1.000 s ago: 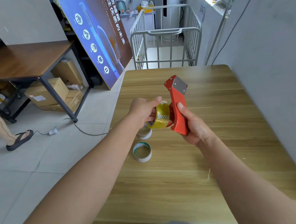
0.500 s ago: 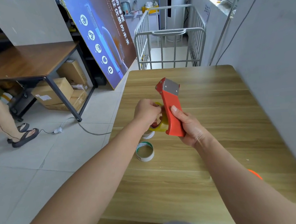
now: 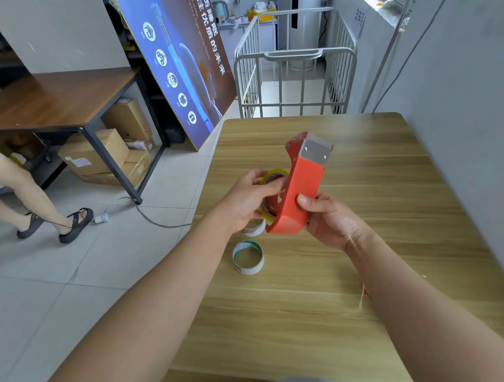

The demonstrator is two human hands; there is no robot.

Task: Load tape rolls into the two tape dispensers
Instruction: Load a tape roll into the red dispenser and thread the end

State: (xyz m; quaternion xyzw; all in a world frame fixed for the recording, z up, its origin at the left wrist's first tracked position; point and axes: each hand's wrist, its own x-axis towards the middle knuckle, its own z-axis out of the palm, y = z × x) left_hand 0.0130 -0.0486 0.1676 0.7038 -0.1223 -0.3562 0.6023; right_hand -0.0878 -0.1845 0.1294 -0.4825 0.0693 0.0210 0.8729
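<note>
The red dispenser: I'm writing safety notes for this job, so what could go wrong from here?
1. The metal cutter plate at the top of the red dispenser is bare; the left hand pushing the yellow tape roll in beside it could slip up onto that edge.
2. The dispenser is held in the air by the right hand alone, so a hard push may twist it loose.
3. The empty cores lie near the table edge and could get knocked off.

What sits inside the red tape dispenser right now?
A yellow roll of tape sits partly inside the red tape dispenser, pressed in by the left hand while the right hand grips the body. The hub and the seating are hidden behind the fingers and the dispenser's side.
</note>
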